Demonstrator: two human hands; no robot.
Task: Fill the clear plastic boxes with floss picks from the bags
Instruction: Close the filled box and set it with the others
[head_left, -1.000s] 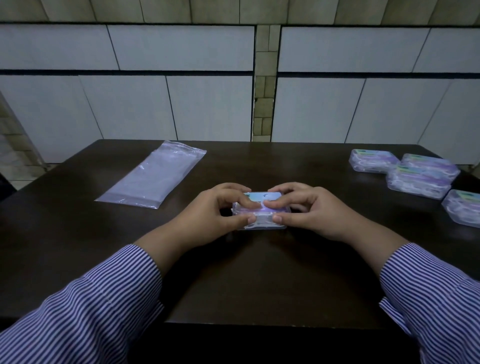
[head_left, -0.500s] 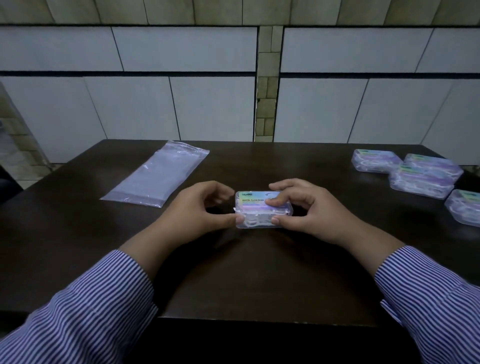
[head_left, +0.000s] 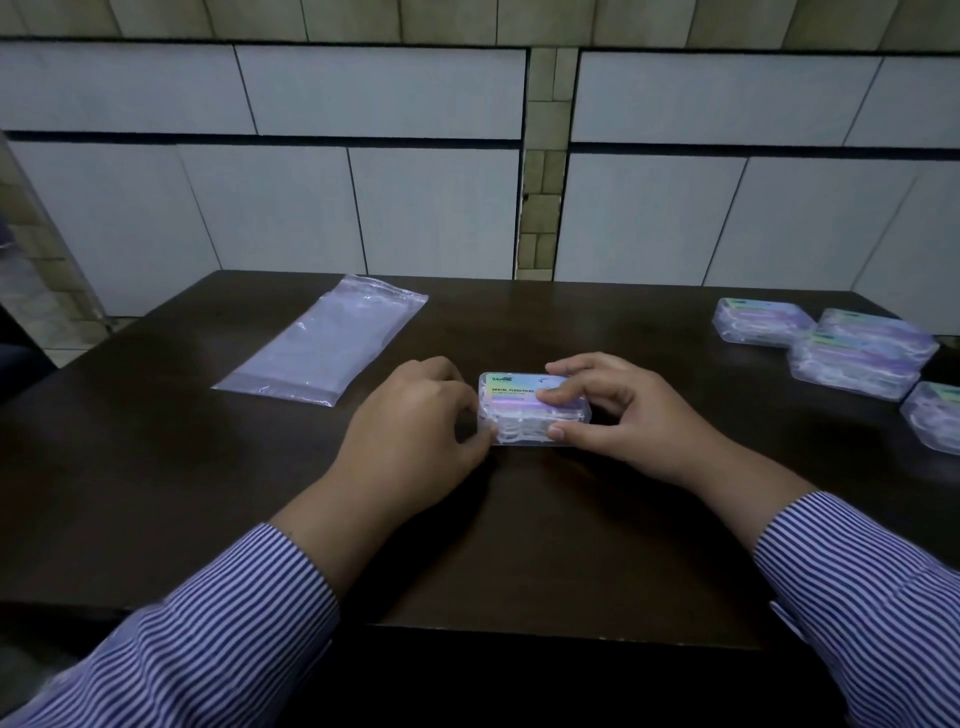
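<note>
A clear plastic box (head_left: 519, 410) with a coloured label and white floss picks inside lies closed on the dark table (head_left: 519, 545) at the centre. My right hand (head_left: 628, 415) grips its right end, fingers over the lid and thumb on the near side. My left hand (head_left: 415, 421) is at the box's left end, its thumb tip touching the near left corner and its fingers curled. A flat clear plastic bag (head_left: 332, 343) lies at the far left of the table; it looks empty.
Several filled, closed boxes (head_left: 852, 353) are grouped at the table's right side, one (head_left: 935, 421) near the right edge. A tiled wall stands behind the table. The table's near edge runs just in front of my striped sleeves.
My left fingers have come off the lid and drawn back to the box's left end. The right hand keeps its grip on the box, whose label now shows.
</note>
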